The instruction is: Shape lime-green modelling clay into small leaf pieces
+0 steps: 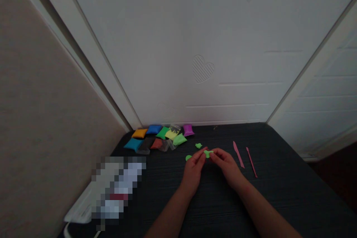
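Note:
A small piece of light green modelling clay point(208, 154) is pinched between the fingertips of my left hand point(194, 165) and my right hand point(226, 164), above the dark table. Both hands are closed on it, thumbs towards me. Just left of my left fingers lies a round light green clay piece point(188, 158), partly hidden by the hand. Beyond my hands sits a small lumpy light green clay piece point(198, 145). To the right of my right hand lie a pink plastic knife point(238, 154) and a thin pink modelling stick point(251, 162).
Several coloured clay packets, among them an orange one point(139, 133), a teal one point(133, 144) and a purple one point(188, 130), lie at the back left of the dark table point(167, 186). A white object with a cable point(80, 208) rests at the left edge, partly pixelated. A white panel point(167, 44) rises behind.

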A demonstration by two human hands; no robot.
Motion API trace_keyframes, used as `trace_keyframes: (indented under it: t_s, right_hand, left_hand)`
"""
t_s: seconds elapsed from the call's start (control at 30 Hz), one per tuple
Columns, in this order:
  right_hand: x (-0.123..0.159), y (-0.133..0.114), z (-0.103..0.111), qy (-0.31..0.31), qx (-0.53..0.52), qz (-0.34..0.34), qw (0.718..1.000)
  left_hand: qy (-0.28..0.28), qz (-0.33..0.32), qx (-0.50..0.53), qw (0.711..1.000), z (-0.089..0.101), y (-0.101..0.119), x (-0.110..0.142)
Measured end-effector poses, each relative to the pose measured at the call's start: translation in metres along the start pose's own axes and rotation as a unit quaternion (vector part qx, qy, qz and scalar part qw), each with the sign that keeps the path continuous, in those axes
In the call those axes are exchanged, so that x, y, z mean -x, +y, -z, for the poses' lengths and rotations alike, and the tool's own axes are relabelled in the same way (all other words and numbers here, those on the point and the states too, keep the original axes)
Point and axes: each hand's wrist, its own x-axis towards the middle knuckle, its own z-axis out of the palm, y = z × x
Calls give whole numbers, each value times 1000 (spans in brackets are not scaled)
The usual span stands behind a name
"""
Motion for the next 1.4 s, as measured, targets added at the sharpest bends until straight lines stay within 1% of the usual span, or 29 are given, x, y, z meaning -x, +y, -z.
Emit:
trace_keyframes:
  t_s: [0.1, 0.17, 0.23, 0.3, 0.37, 0.47, 0.57, 0.67, 0.77, 0.87, 0.97, 1.03, 1.2, 1.4]
  right_hand:
    - [0, -1, 2, 0, 5, -2, 1000]
    - [-1, -1, 3, -2, 13, -5, 1000]
    - [-1, -1, 4, -8, 18, -10, 1000]
    - [-2, -1, 5, -14, 16, -19, 1000]
    - [-2, 0, 5, -20, 3, -32, 999]
    - [-4, 3, 5, -15, -27, -28, 999]
    - [-5, 6, 5, 7, -41, 0, 999]
    - [-3, 7, 5, 5, 8, 37, 999]
    - [-1, 4, 4, -2, 98, 81, 992]
    - [0, 1, 4, 3, 156, 106, 982]
    - [0, -1, 6, -5, 177, 100, 979]
    - [-1, -1, 6, -4, 180, 90, 979]
    - [-1, 3, 5, 7, 179, 65, 982]
    - [1, 5, 4, 25, 173, 68, 982]
  left_hand:
    - [44, -31, 15, 998, 1, -5, -2]
    - [73, -56, 1, 996, 3, -6, -3]
    - [77, -60, -34, 995, 4, -6, -3]
    - [58, -43, -58, 996, 5, -6, -2]
    - [34, -20, -44, 998, 5, -7, -2]
    - [4, 9, 32, 999, 3, -10, -1]
    - [-22, 39, 133, 990, 1, -11, -1]
    - [-63, 77, 220, 970, 2, -10, -2]
    - [-89, 96, 257, 957, 3, -10, -2]
    - [-74, 82, 245, 963, 4, -9, -3]
    - [-42, 63, 206, 976, 4, -9, -5]
    - [-28, 59, 195, 979, 4, -9, -6]
    - [-29, 49, 184, 981, 5, -13, -7]
    - [-25, 26, 142, 989, 4, -14, -6]
